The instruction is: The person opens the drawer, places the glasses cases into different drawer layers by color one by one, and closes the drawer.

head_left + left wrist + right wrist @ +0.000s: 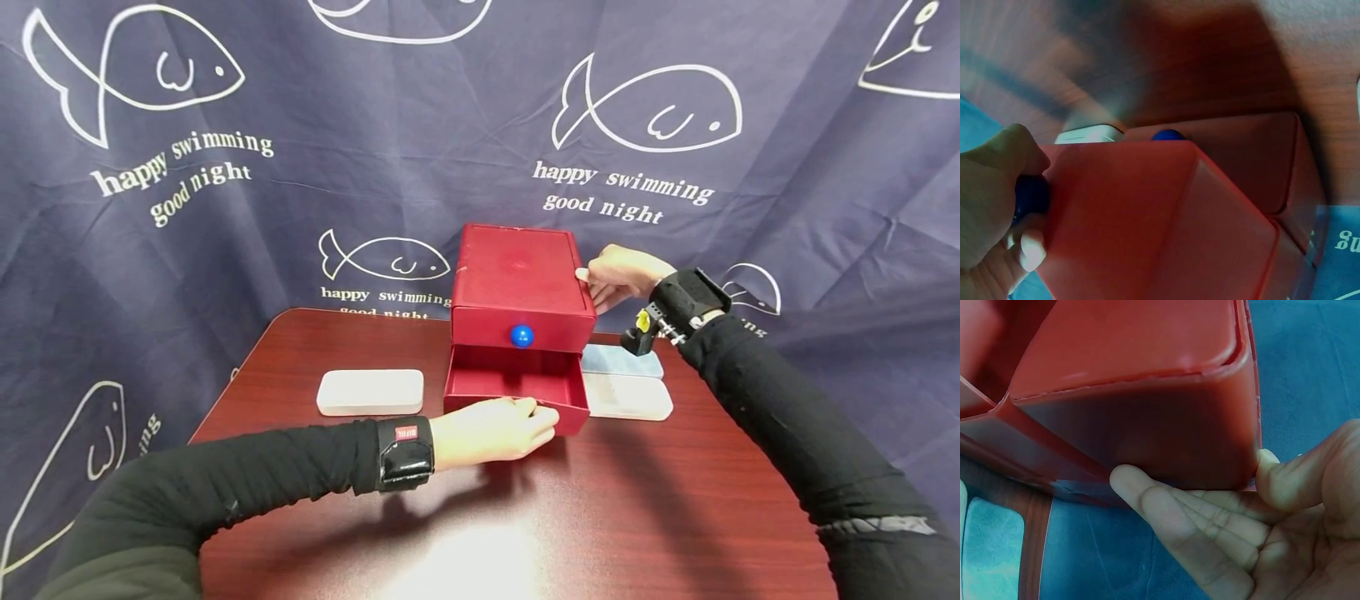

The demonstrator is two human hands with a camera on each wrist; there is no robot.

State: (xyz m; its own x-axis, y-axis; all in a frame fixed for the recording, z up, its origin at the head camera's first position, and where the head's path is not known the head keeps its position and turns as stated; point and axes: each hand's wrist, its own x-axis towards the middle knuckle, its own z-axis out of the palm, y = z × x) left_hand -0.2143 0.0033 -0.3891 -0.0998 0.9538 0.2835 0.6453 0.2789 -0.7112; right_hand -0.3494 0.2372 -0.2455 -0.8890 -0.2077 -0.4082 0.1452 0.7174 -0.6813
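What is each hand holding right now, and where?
Left hand pinches the open lower drawer's blue knob; right hand braces the red drawer box with flat fingers.

The near half of the table (637, 517) lies bare, giving open passage toward the red box (517, 279). Its lower drawer (513, 387) juts forward into that room. A white case (370, 392) blocks the left side; two cases (626, 383) crowd the right. The curtain (450, 150) closes off the back.
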